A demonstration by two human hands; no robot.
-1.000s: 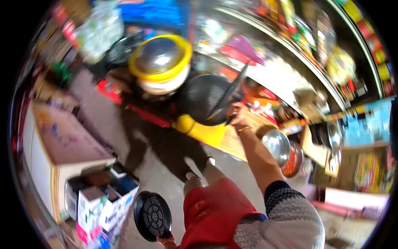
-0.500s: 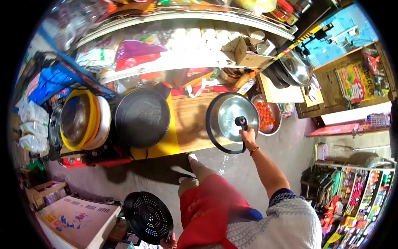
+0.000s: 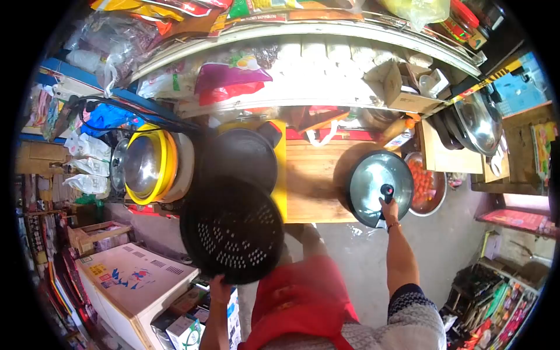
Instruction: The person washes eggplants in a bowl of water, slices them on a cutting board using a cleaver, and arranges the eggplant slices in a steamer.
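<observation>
My right hand (image 3: 389, 211) grips the black knob handle of a round glass pot lid (image 3: 373, 173). The lid hovers over the right end of the wooden table (image 3: 312, 201), near a steel bowl of red-orange round items (image 3: 421, 182). In my left hand (image 3: 219, 290) is the near rim of a black round steamer tray (image 3: 230, 233), punched with several small holes. It is raised and tilted, covering the lower left part of a dark pan (image 3: 248, 153) on the table.
At the left stand stacked yellow basins (image 3: 169, 166). A white chest-like box (image 3: 131, 274) sits on the floor at lower left. Behind the table runs a shelf (image 3: 326, 99) with bags and white rolls. Another glass-lidded pan (image 3: 478, 125) rests at the right.
My left hand has lifted the steamer tray up from beside the white box to in front of the dark pan. The view has shifted left; my right hand still grips the lid.
</observation>
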